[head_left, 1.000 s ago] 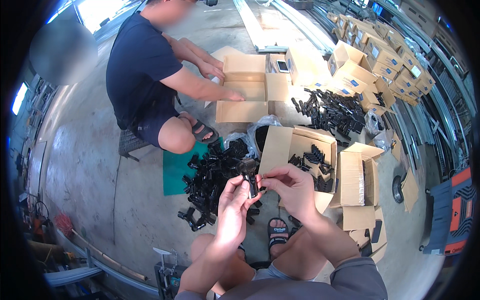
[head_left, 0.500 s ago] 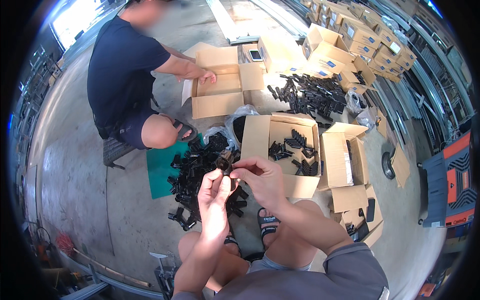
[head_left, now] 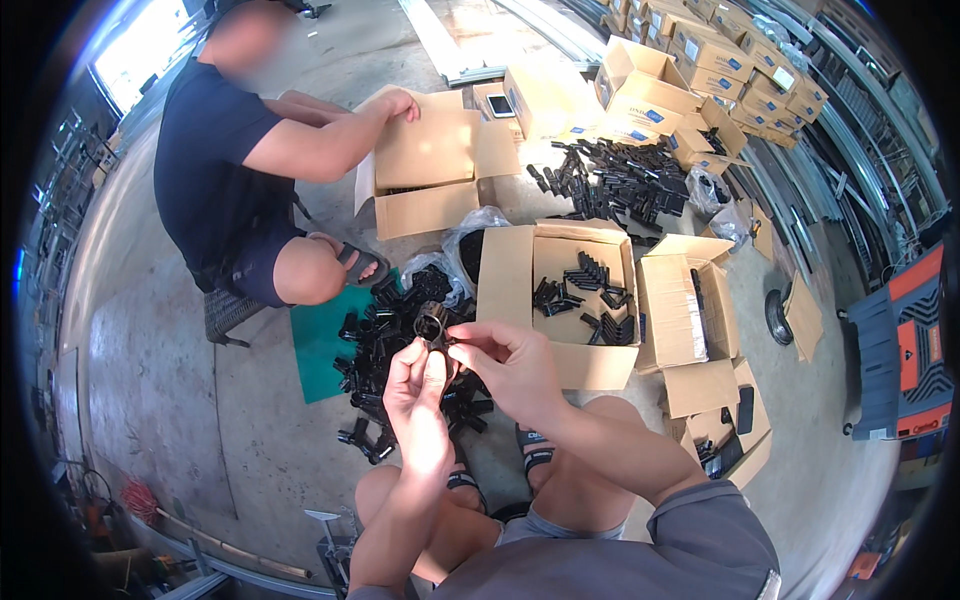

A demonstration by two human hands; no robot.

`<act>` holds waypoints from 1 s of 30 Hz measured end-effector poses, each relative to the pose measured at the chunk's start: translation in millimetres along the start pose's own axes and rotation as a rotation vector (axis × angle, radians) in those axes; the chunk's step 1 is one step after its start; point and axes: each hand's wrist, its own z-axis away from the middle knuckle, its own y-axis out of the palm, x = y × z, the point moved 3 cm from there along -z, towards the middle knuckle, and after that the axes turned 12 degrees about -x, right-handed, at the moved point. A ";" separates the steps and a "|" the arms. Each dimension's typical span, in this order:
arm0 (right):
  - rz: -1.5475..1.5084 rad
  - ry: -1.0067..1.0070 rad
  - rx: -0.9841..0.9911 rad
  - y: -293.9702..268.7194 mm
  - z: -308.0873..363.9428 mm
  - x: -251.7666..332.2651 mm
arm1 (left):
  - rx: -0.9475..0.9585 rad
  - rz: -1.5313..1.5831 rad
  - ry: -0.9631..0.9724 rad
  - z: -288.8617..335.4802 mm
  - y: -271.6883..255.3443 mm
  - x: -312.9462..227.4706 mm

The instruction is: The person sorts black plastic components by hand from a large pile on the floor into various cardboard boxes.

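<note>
Gripping a black fitting (head_left: pixel 434 334) in the left hand (head_left: pixel 420 405), with thumb and bent fingers closed round its lower part. Bringing thumb and fingertips of the right hand (head_left: pixel 512 368) nearly together at the fitting's right side; cannot tell whether pinching a small part there or only touching.

Held up in the air, seen against the right part of a heap of black fittings (head_left: pixel 375 350). Pointing with the hollow ring end toward the top of the view, and running lengthwise roughly down from there into the left hand. Heaped partly on a green mat (head_left: pixel 318 345), spilling past its right and near edges onto the concrete floor (head_left: pixel 170 400).

Just right of the heap, see a wide cardboard box (head_left: pixel 507 285) with flaps spread, holding black tubular parts (head_left: pixel 600 282) in short rows, some near its left wall, others by its near right corner. Beside its right wall, see a narrower carton (head_left: pixel 672 315), open, with dark contents hard to make out. Beyond the mat's far edge, see a large carton (head_left: pixel 425 212), its inside mostly hidden under a brown panel (head_left: pixel 428 145), with a co-worker's hand (head_left: pixel 400 104) at the panel's far edge.
</note>
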 end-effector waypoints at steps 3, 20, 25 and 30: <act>0.175 -0.095 0.000 -3.0 -0.2 9.4 | 0.013 -0.032 -0.019 -1.2 -0.2 -0.1; 0.422 -0.338 -0.087 -0.4 6.3 20.8 | 0.048 0.027 0.023 1.1 -2.0 -0.1; 0.467 -0.458 -0.085 -4.0 9.0 27.2 | 0.064 0.014 0.078 3.0 -0.3 2.2; 0.431 -0.552 -0.087 -1.1 9.8 26.5 | 0.029 0.022 0.022 3.9 -1.9 -3.3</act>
